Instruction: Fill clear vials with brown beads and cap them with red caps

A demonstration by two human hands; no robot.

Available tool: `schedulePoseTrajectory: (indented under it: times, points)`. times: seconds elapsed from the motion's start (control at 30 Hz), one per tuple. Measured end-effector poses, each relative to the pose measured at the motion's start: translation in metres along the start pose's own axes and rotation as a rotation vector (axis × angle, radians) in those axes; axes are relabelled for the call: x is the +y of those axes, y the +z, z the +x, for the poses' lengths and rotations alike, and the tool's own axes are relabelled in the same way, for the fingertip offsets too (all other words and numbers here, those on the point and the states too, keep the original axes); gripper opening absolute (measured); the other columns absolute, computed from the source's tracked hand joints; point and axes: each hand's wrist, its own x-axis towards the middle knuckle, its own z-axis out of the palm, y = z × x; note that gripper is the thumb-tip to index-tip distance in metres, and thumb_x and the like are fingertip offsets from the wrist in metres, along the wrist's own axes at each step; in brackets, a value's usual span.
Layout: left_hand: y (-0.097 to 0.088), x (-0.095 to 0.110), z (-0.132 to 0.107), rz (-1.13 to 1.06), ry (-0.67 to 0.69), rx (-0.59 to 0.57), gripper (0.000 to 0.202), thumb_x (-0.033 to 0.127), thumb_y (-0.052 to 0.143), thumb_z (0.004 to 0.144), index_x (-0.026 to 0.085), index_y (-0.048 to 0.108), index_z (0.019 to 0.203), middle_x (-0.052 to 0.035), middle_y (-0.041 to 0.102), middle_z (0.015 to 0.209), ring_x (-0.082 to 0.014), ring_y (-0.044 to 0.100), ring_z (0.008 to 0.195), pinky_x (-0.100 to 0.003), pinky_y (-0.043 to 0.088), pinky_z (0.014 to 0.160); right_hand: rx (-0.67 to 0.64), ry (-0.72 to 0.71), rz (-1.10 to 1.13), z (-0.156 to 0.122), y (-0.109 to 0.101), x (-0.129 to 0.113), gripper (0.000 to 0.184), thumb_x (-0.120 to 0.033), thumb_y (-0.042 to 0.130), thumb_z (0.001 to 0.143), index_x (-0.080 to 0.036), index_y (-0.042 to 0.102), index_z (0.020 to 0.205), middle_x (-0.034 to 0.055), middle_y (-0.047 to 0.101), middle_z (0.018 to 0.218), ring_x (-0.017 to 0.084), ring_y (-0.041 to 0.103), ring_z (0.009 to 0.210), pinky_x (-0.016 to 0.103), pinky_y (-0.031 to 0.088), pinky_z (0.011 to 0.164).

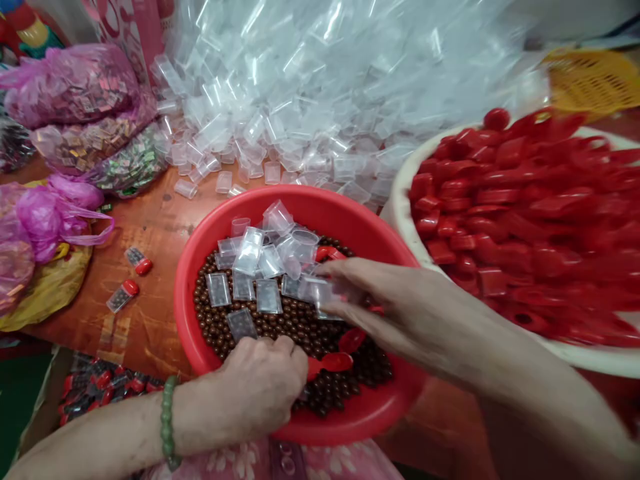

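Note:
My left hand [263,383], with a green bead bracelet [169,423] at the wrist, is closed over the near side of a red basin [200,227]. Its fingertips are hidden; a red plastic piece [335,362] shows right beside them. Fingers and thumb of my right hand [375,293] close around a small clear plastic container [317,291], slightly blurred. Brown round balls [295,327] fill the basin's bottom. On top of them lie several clear containers [250,247] and a few red caps [351,340].
Behind the basin rises a large heap of clear containers [300,120]. To the right, a white tub [407,180] holds red caps [510,227]. Two filled containers [123,295] lie left on the table [145,333], near pink bags [75,87]. A box of filled containers [105,387] sits lower left.

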Motion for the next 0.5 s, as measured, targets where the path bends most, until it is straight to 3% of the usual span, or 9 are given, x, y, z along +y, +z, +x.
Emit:
schedulePoseTrajectory:
  times: [0.17, 0.27, 0.33, 0.4, 0.5]
  points:
    - [0.008, 0.018, 0.025, -0.181, -0.001, 0.112, 0.017, 0.02, 0.041, 0.091, 0.013, 0.047, 0.106, -0.007, 0.062, 0.093, -0.0224, 0.065, 0.07, -0.036, 0.057, 0.054, 0.075, 0.058, 0.099, 0.041, 0.012, 0.004, 0.029, -0.026, 0.056, 0.089, -0.017, 0.056, 0.117, 0.0023, 0.066, 0.08, 0.015, 0.06, 0.066, 0.027, 0.048, 0.062]
    - [-0.005, 0.012, 0.024, -0.259, 0.009, 0.18, 0.023, 0.025, 0.039, 0.095, 0.013, 0.045, 0.114, -0.0065, 0.062, 0.098, -0.0215, 0.066, 0.074, -0.034, 0.058, 0.058, 0.164, 0.022, 0.123, 0.037, 0.011, 0.004, 0.028, -0.031, 0.053, 0.091, -0.018, 0.059, 0.114, 0.0026, 0.062, 0.08, 0.015, 0.058, 0.067, 0.028, 0.048, 0.063]
    - [-0.014, 0.001, 0.012, -0.246, 0.01, 0.184, 0.025, 0.018, 0.039, 0.094, 0.014, 0.045, 0.117, -0.0056, 0.061, 0.102, -0.0214, 0.066, 0.082, -0.034, 0.059, 0.065, 0.171, -0.019, 0.077, 0.027, 0.008, 0.001, 0.025, -0.031, 0.051, 0.092, -0.02, 0.063, 0.11, 0.0029, 0.058, 0.08, 0.014, 0.056, 0.066, 0.029, 0.047, 0.063]
    - [-0.02, -0.012, -0.005, -0.165, -0.007, 0.162, 0.034, 0.008, 0.04, 0.089, 0.017, 0.044, 0.122, -0.0056, 0.06, 0.108, -0.0214, 0.065, 0.087, -0.035, 0.06, 0.07, 0.075, -0.068, 0.044, 0.016, 0.007, -0.006, 0.021, -0.026, 0.049, 0.091, -0.021, 0.064, 0.104, 0.0033, 0.055, 0.081, 0.014, 0.055, 0.066, 0.028, 0.046, 0.062]
    - [-0.019, -0.028, -0.026, 0.035, -0.041, 0.099, 0.039, 0.004, 0.04, 0.086, 0.016, 0.046, 0.122, -0.011, 0.056, 0.12, -0.0215, 0.066, 0.082, -0.037, 0.06, 0.064, -0.148, -0.106, 0.049, 0.003, 0.018, -0.02, 0.018, -0.016, 0.045, 0.087, -0.019, 0.062, 0.094, 0.0047, 0.053, 0.088, 0.014, 0.056, 0.069, 0.028, 0.046, 0.063]
